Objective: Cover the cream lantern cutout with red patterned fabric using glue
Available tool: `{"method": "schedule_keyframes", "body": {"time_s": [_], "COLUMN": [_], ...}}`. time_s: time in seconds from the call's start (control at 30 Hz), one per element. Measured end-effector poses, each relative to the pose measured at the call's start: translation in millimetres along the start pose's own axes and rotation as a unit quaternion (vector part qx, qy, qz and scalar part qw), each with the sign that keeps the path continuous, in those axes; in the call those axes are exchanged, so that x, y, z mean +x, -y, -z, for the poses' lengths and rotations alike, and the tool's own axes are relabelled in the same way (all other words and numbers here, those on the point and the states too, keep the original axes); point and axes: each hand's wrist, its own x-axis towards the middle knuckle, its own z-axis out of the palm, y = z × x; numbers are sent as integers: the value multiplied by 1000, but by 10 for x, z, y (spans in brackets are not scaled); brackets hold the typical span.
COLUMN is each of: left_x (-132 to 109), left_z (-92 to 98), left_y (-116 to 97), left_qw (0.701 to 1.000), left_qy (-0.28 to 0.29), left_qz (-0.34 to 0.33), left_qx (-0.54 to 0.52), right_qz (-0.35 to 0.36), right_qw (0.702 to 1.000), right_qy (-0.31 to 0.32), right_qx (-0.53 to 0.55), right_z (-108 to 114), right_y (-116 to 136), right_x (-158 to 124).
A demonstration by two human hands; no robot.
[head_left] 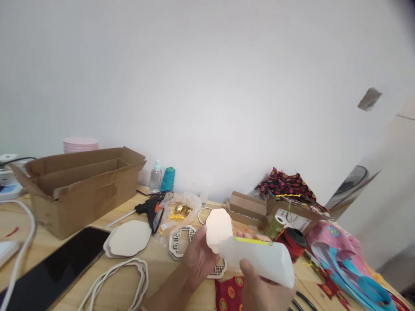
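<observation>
My left hand [200,259] grips a small pale scalloped-edged panel [219,226], thumb at its left edge. A white plastic bottle [264,259] with a yellow-edged label is in my right hand [264,289]; it lies tilted, its narrow end at the panel's lower right. Whether that tip touches the panel I cannot tell. Beneath and beside my left hand lie lattice-cut frames [175,246], partly covered by the hand. More pale scalloped panels [131,238] are stacked to the left, with thin scalloped outline frames [142,276] below them. Dark red patterned fabric [228,293] shows between my wrists.
A long open cardboard box [87,190] and a black phone [55,268] are at left. Behind stand a glue gun [149,209], a plastic bag with gold bells [181,207] and a teal thread cone [168,179]. Thread spools [293,242], a small box [248,207] and fabrics [333,237] crowd the right.
</observation>
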Motion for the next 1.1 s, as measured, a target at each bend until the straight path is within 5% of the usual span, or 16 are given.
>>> {"method": "schedule_keyframes", "body": {"time_s": [0.67, 0.87, 1.1], "left_x": [-14, 17, 21], "left_z": [-7, 21, 54], "left_y": [-16, -29, -48], "left_qw": [999, 999, 1000], "left_qy": [35, 25, 17], "left_qz": [1, -22, -23], "left_qx": [10, -3, -13], "right_qz": [-20, -28, -36], "right_qw": [999, 999, 998], "right_qy": [50, -2, 6], "right_qx": [-3, -30, -49], "right_z": [-73, 11, -4], "right_y": [110, 92, 93], "right_x": [38, 19, -8]}}
